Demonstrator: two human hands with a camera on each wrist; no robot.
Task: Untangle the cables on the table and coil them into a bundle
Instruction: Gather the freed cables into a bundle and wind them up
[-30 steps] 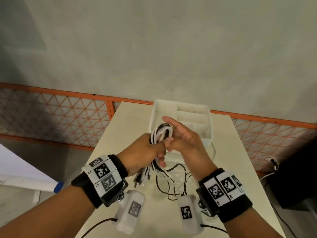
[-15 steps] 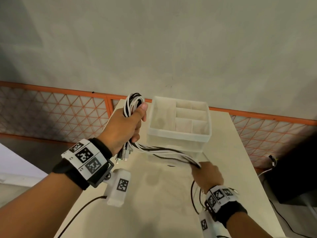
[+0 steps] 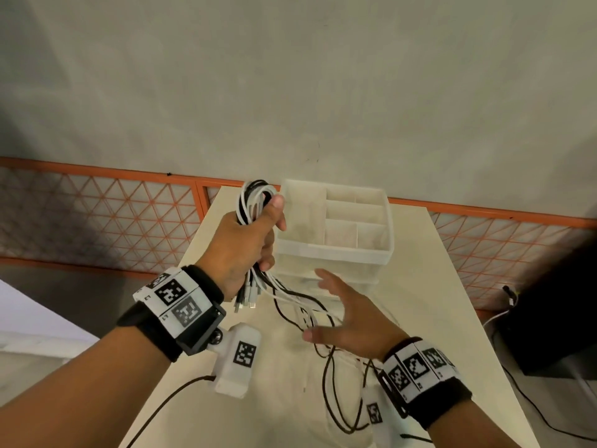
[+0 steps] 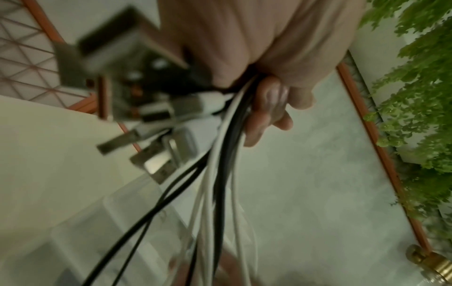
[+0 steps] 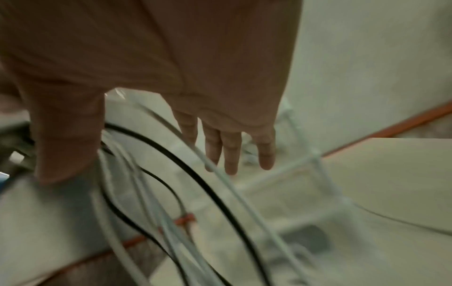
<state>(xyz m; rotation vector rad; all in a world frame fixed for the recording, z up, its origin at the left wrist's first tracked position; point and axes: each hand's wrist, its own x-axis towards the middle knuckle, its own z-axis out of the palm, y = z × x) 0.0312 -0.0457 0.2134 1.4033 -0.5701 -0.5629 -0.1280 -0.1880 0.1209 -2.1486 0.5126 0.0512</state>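
My left hand [image 3: 245, 240] grips a folded bunch of black and white cables [image 3: 255, 198], raised above the table's far left, with the loops sticking out above my thumb. Their metal plugs [image 3: 247, 297] hang below my fist, blurred in the left wrist view as plugs [image 4: 156, 120] beside my curled fingers [image 4: 266, 108]. Loose cable strands [image 3: 300, 308] trail down from the fist under my right hand [image 3: 345, 318] onto the table. That hand hovers flat with straight, spread fingers [image 5: 232, 154], and the strands [image 5: 195, 183] run beneath its palm without being pinched.
A translucent white divided organizer box [image 3: 336, 250] stands at the far middle of the cream table [image 3: 436, 302], just right of my left hand. Black cable loops [image 3: 332, 399] lie near the table's front. An orange mesh fence [image 3: 97, 221] runs behind; a black object [image 3: 555, 318] sits off the right edge.
My right hand has let go of the strands it pulled taut near the table, risen and spread flat. The trailing cables have gone slack. My left hand keeps the bunch up by the box.
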